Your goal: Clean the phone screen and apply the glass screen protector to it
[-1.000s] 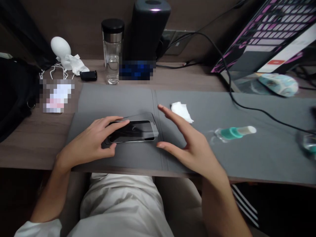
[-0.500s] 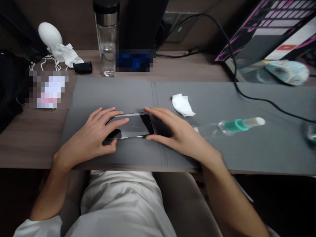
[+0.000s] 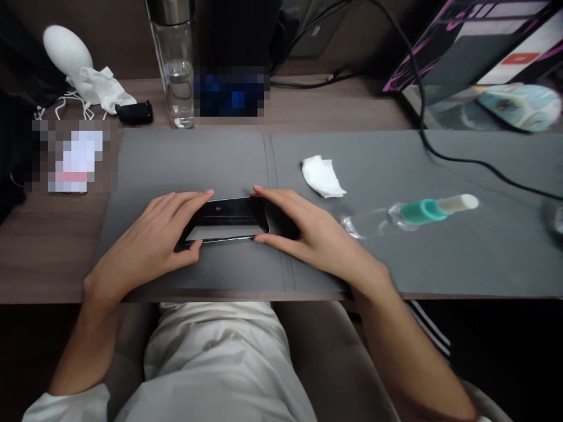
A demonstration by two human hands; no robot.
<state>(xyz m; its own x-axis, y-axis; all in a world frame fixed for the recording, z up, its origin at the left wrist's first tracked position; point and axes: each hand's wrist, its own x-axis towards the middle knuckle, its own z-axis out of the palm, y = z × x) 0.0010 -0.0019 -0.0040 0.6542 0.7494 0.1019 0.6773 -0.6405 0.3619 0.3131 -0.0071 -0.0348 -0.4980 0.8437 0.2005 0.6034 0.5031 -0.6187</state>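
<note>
A black smartphone (image 3: 224, 220) lies flat and sideways on the grey mat (image 3: 185, 158), its glossy face up. A clear sheet may lie on its face, but I cannot tell for certain. My left hand (image 3: 152, 240) grips the phone's left end between fingers and thumb. At the right end, my right hand (image 3: 303, 231) holds the phone the same way, with the index finger along the top edge and the thumb below. Both hands hide the phone's short ends.
On the mat lie a white tissue (image 3: 322, 177) and a clear bottle with a teal collar (image 3: 409, 214). A black cable (image 3: 466, 158) crosses the mat's right side. A glass flask (image 3: 176, 76) stands behind the mat, and a laptop (image 3: 479, 41) sits at the back right.
My right hand has come in from the right and closed on the phone's right end. The clear sheet no longer stands raised above the phone. The view has tilted, so the desk sits lower.
</note>
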